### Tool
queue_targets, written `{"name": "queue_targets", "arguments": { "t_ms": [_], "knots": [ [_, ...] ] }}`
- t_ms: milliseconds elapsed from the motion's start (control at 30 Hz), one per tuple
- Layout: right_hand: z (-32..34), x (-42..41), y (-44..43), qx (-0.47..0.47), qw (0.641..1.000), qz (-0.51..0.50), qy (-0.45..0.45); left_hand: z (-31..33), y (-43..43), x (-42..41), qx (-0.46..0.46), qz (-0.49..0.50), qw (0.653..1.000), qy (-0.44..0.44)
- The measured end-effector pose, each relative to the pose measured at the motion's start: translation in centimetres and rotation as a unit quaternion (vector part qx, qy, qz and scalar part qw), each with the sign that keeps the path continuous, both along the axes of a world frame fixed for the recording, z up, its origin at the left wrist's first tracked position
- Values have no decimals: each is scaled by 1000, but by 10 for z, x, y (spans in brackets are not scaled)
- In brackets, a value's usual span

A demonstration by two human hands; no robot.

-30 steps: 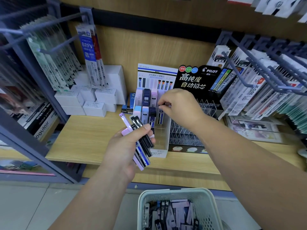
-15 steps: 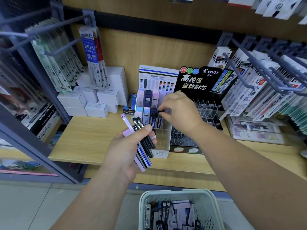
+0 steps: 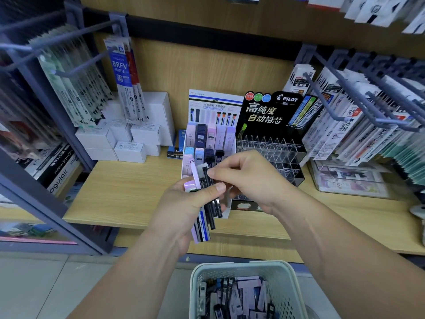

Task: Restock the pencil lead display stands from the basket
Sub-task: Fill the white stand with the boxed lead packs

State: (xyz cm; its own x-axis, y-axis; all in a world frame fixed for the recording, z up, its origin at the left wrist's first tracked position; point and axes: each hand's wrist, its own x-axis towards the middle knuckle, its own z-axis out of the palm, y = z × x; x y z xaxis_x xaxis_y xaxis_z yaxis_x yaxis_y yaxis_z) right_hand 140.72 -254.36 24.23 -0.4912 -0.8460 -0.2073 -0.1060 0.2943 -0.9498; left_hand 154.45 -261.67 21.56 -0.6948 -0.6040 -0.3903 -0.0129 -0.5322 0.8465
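Note:
My left hand [image 3: 184, 208] grips a fanned bundle of pencil lead cases [image 3: 208, 203], black, lilac and blue-white, in front of the white tiered display stand [image 3: 226, 212]. My right hand [image 3: 248, 178] has its fingertips pinched on the top of a black case in that bundle. The stand's upper rows hold upright pastel and dark lead cases [image 3: 210, 137]. To its right stands the black Pilot display stand [image 3: 271, 153] with clear, mostly bare slots. A pale green basket [image 3: 292, 286] at the bottom holds several more lead cases.
White boxes [image 3: 128, 139] are stacked on the wooden shelf [image 3: 128, 194] at the left. Hanging refill packs on metal hooks [image 3: 358, 107] flank both sides and jut out over the shelf. A clear tray [image 3: 349, 180] sits at the right.
My right hand has drawn back from the white stand's second row to the bundle in my left hand and now pinches a black case there. The view shifted slightly.

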Motion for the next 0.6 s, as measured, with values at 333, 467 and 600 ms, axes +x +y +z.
{"name": "queue_targets", "arguments": {
  "t_ms": [333, 467, 600],
  "knots": [
    [-12, -11, 5, -44, 986, -112, -112, -6, 2, -2, 19, -19, 999, -21],
    [-11, -24, 8, -71, 984, -122, -105, -12, -2, -2, 32, 29, 998, -43],
    [-5, -38, 4, -86, 979, -183, 38, -17, -11, 1, 59, 78, 995, -38]
  ]
}}
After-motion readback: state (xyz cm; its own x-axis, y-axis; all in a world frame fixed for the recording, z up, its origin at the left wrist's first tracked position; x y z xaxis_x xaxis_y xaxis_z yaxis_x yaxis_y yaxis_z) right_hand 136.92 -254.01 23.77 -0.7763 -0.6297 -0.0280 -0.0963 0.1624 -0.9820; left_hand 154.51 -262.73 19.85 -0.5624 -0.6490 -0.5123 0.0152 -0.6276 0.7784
